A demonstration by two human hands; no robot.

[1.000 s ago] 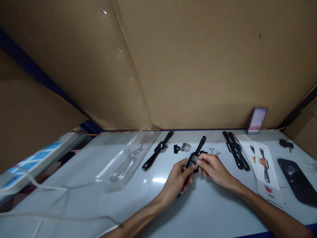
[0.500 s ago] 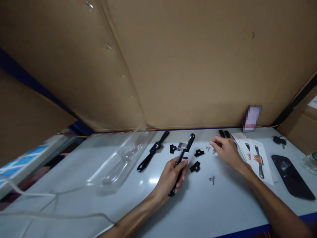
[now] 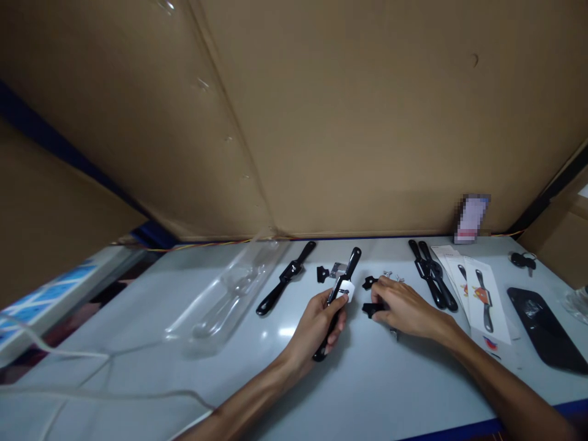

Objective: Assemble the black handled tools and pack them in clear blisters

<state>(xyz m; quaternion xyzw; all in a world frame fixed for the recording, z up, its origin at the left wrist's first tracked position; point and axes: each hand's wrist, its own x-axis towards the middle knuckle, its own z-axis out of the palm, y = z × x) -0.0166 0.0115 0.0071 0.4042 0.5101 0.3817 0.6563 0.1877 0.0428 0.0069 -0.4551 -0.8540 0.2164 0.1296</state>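
Note:
My left hand is wrapped round a black two-handled tool, its thumb on a silver blade at the tool's middle. To the right, my right hand pinches a small black plate just above the table. Another black plate lies by its fingertips. Wing screws sit behind the right hand, and one more is partly hidden under it. Left of the held tool are a black plate and a loose silver blade.
A black tool and a clear plastic tray lie left. Two black tools, printed cards, a dark phone and keys lie right. A cardboard wall stands behind the table. White cables cross the left.
My right hand has moved left and nearer, from the wing screws to the black plate, and closed on it. The blade in the left hand's tool now faces the camera more.

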